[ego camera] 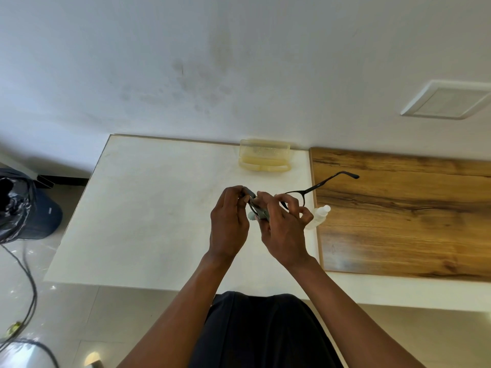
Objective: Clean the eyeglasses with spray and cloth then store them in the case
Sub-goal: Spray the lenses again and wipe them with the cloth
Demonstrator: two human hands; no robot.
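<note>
Black-framed eyeglasses (322, 183) are held above the white table (148, 208), one temple arm sticking out to the right over the wooden board. My left hand (229, 224) grips the frame's left end. My right hand (284, 229) pinches a grey cloth (260, 212) against the left lens. A small white spray bottle (320, 215) lies on the table just right of my right hand, partly hidden by it. The open translucent yellow case (264, 155) sits at the table's far edge against the wall.
A wooden board (403, 221) covers the table's right part. A bin with a black bag (18, 205) stands on the floor at the left, with cables (29, 282) trailing near it. A small white cap-like object (251, 215) peeks out between my hands.
</note>
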